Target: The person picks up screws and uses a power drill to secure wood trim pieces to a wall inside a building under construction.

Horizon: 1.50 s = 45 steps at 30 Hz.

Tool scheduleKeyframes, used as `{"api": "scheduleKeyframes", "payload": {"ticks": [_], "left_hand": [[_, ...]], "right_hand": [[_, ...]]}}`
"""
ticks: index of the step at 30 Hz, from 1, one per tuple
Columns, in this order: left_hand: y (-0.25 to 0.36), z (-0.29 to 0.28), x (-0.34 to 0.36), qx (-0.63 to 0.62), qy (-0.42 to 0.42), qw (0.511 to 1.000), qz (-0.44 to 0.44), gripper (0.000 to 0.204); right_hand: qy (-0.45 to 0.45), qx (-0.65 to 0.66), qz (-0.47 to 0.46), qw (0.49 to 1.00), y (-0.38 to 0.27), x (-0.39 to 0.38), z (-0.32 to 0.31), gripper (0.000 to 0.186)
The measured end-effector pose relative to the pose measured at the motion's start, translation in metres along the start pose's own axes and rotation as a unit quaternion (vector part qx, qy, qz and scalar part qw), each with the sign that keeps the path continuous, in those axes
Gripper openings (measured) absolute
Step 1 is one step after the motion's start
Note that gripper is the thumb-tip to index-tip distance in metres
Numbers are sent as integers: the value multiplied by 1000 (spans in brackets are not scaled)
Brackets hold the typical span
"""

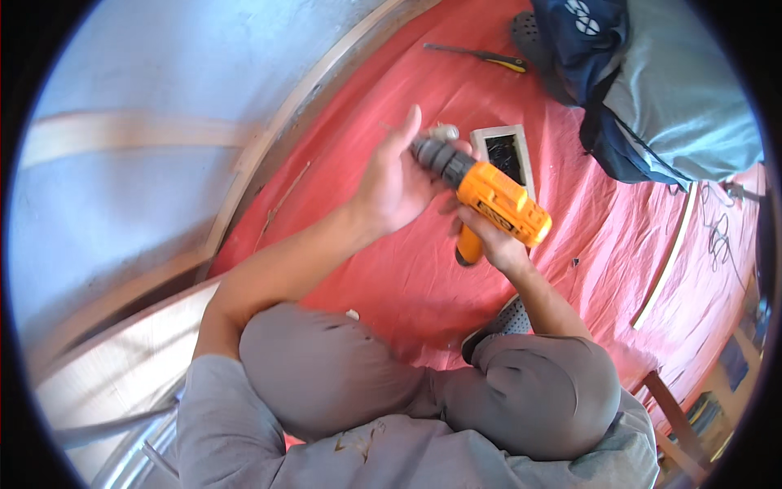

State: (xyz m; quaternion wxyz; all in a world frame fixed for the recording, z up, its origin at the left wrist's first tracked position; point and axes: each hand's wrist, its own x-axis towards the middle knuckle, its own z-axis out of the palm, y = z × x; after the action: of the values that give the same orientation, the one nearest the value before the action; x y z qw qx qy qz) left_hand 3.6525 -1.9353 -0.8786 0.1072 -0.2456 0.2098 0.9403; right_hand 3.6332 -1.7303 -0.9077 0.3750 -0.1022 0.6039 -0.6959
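Observation:
An orange and black cordless drill [503,204] is held above the red sheet, its chuck pointing up and to the left. My right hand [491,236] is closed round its handle, below the orange body. Beside the black chuck is my left hand [391,183], palm turned toward the drill and thumb stretched upward, apart from the fingers. Those fingers are partly hidden behind the chuck. Just past the chuck, a small whitish piece [444,131] shows; its kind is unclear. A pale rectangular frame [524,155] with something dark and shiny inside lies behind the drill.
A red sheet [326,269] covers the floor. A screwdriver-like tool with a black and yellow handle [505,60] lies at the far side. Another person's grey-green clothing [684,90] is at the upper right. A pale strip [668,257] and thin wire [718,236] lie right; a wood-framed panel [138,187] stands left.

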Motion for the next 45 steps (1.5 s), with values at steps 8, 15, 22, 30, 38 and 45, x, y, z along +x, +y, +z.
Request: {"api": "scheduleKeyframes", "payload": {"ticks": [8,15,22,30,38,45], "left_hand": [[5,-24,8,-13,112,993,22,50],[-11,-60,-12,94,145,981,-86,34],[8,-26,-9,45,52,997,-18,28],[20,-18,-20,152,91,984,-24,23],[-10,-53,-9,105,152,981,-51,22],[-3,-52,-16,100,112,988,-45,26]], "right_hand": [[19,-387,-320,865,48,13,13,58],[-36,-540,-303,785,58,-8,16,27],[-39,-320,-171,931,60,-11,34,41],[18,-519,-329,789,44,5,35,30],[-15,-569,-300,765,46,-12,26,24],[-15,-566,-320,760,43,-9,31,20]]}}
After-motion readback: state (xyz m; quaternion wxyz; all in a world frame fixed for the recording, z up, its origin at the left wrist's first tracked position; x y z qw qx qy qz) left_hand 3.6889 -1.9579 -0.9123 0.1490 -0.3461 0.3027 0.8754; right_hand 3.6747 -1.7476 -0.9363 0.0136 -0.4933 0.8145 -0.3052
